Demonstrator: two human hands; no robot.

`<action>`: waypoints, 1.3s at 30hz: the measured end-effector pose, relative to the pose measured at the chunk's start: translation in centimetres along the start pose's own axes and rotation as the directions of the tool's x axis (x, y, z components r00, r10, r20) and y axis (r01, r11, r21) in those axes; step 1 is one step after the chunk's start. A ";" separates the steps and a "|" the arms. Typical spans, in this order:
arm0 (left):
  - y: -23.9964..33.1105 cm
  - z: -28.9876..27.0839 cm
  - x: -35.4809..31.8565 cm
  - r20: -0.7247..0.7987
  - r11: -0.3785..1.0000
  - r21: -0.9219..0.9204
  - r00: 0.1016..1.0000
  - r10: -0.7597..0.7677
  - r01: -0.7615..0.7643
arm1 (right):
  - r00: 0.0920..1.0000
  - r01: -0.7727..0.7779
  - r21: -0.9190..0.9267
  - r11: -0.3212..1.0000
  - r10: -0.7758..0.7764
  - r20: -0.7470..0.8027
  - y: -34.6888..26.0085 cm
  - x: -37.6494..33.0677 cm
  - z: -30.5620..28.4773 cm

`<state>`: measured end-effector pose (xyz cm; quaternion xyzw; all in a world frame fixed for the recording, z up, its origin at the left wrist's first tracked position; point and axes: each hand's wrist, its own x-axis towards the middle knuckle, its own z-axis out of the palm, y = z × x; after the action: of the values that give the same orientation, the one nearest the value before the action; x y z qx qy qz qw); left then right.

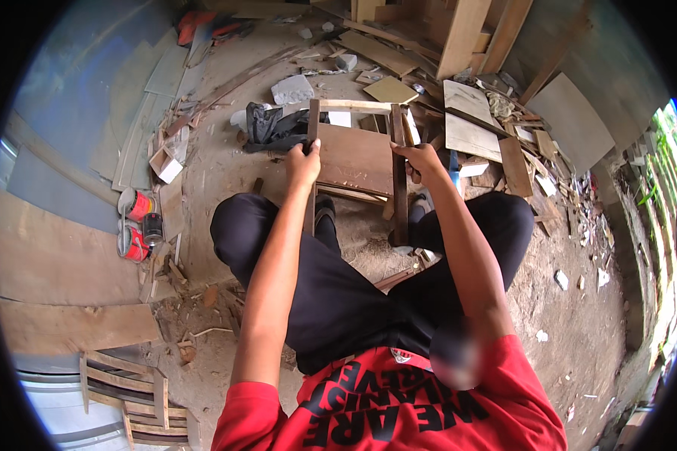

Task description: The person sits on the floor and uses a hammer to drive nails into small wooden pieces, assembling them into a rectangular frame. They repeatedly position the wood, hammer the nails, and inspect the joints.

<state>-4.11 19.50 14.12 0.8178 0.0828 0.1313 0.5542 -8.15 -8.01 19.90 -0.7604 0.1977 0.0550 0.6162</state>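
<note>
Between my knees stands a small wooden frame (pixel 353 159), which looks like a chair or stool. It has two dark brown uprights, a pale crossbar (pixel 357 106) at the far end and a flat brown panel between them. My left hand (pixel 303 163) is closed around the left upright (pixel 313 124). On the other side my right hand (pixel 421 161) grips the right upright (pixel 399 203), with one finger lying along it toward the panel. The lower ends of the frame are partly hidden near my feet.
Left of me are red cans (pixel 134 204) and a dark can (pixel 153 228). Ahead lie a black plastic bag (pixel 271 129) and a pale block (pixel 292 89). Scrap boards (pixel 470 137) are piled at the right. Slatted wooden pieces (pixel 132 385) lie at the lower left.
</note>
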 end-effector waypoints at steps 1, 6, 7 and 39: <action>-0.3 1.1 -0.7 -0.009 0.995 0.097 1.000 -0.028 0.029 | 1.000 -0.024 -0.034 0.999 0.023 -0.015 1.4 1.2 -0.1; -2.7 2.2 -1.2 -0.153 0.928 0.356 0.973 0.172 -0.108 | 0.996 -0.031 0.038 0.999 0.034 -0.077 4.1 3.0 1.5; -3.3 2.6 -1.2 -0.156 0.930 0.353 0.974 0.161 -0.097 | 0.995 -0.002 0.039 0.999 0.006 -0.104 5.1 2.9 1.1; -9.3 13.0 2.1 0.308 0.740 0.636 0.951 0.017 -0.219 | 0.883 -0.320 -0.757 0.570 -0.110 -0.456 36.5 12.9 -5.9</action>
<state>1.94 12.00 1.15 0.9744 -0.0085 0.0105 0.2243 -10.75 -22.60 -16.40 -0.9337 0.3345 -0.0021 0.1275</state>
